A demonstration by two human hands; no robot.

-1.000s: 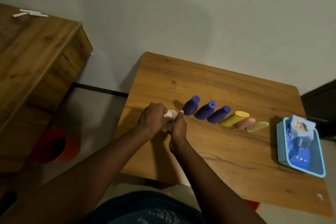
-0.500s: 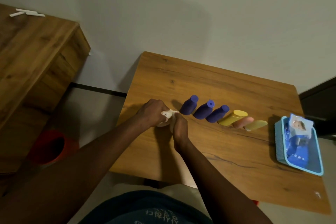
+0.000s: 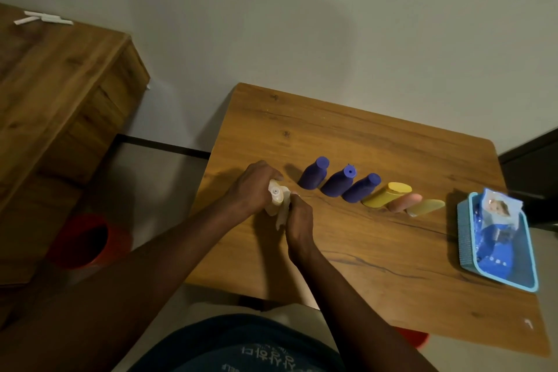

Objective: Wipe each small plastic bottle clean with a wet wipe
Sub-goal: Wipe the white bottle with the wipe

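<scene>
My left hand (image 3: 252, 189) grips a small pale cream bottle (image 3: 275, 194) over the table's left part, its open nozzle facing me. My right hand (image 3: 297, 219) pinches a white wet wipe (image 3: 283, 211) against the bottle's side. Right of my hands a row of bottles lies on the wooden table (image 3: 377, 251): three purple ones (image 3: 313, 174) (image 3: 337, 180) (image 3: 360, 188), a yellow one (image 3: 385, 195), a pink one (image 3: 403, 202) and an olive-yellow one (image 3: 425, 207).
A light blue tray (image 3: 463, 232) at the table's right edge holds a blue wet-wipe pack (image 3: 495, 229). A wooden cabinet (image 3: 54, 106) stands at the left, with a red bin (image 3: 81, 240) on the floor beside it. The wall is close behind the table.
The cream bottle has turned in my left hand, so its nozzle now shows. The wipe has slid down along the bottle's side under my right hand.
</scene>
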